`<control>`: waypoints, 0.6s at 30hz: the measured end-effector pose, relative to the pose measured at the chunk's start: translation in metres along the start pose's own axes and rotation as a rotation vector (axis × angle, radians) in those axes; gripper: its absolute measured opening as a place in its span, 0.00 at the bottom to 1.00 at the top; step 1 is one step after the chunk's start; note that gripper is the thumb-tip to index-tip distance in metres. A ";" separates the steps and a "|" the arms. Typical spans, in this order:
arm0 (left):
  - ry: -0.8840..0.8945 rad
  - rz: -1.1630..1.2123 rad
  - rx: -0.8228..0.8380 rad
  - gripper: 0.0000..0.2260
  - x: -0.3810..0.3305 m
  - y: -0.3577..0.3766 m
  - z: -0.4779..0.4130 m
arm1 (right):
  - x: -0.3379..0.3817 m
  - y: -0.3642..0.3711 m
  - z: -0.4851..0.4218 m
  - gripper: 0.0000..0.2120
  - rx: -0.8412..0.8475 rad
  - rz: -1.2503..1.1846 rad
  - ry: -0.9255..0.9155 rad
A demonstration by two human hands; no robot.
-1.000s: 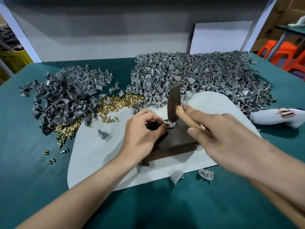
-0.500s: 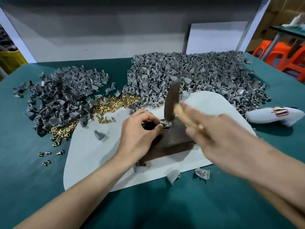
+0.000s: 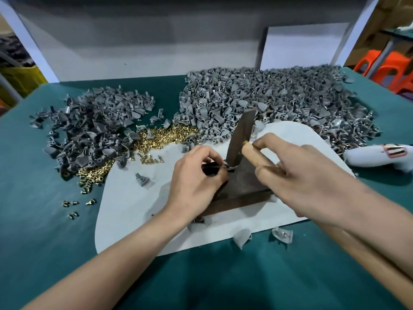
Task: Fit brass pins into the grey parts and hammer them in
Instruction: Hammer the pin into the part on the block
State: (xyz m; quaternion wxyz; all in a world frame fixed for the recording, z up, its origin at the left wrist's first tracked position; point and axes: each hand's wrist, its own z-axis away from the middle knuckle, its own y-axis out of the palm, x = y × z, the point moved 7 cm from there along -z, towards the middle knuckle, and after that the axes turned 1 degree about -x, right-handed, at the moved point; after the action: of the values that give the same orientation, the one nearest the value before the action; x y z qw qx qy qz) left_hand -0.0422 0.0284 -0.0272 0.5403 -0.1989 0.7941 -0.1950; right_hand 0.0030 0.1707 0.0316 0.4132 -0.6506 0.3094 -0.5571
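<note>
Grey part is pinched by fingertips of the left hand on the far-left corner of a dark block. Hammer is gripped by the right hand, fingers curled round its wooden handle. The head's long axis is near upright, top leaning far-right, lower face down on the part. Brass pins are heaped far left.

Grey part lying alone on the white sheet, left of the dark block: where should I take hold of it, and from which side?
Probably pinch it across its width, coming from above. The grey part lies flat on the white sheet, apart from the piles, with bare sheet all round, so fingers can drop on both sides. The left hand is nearest.
</note>
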 end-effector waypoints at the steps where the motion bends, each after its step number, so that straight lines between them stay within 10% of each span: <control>1: 0.000 0.004 -0.019 0.05 -0.001 -0.001 0.001 | -0.001 0.002 -0.001 0.09 -0.016 0.037 -0.002; 18: -0.034 0.065 -0.074 0.09 -0.001 -0.005 0.003 | -0.009 0.000 -0.003 0.14 -0.153 -0.044 0.004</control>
State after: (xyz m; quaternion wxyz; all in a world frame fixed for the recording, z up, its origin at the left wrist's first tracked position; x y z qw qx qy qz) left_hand -0.0390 0.0242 -0.0249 0.5520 -0.1960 0.7976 -0.1441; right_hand -0.0016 0.1785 0.0276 0.3494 -0.6857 0.3375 -0.5421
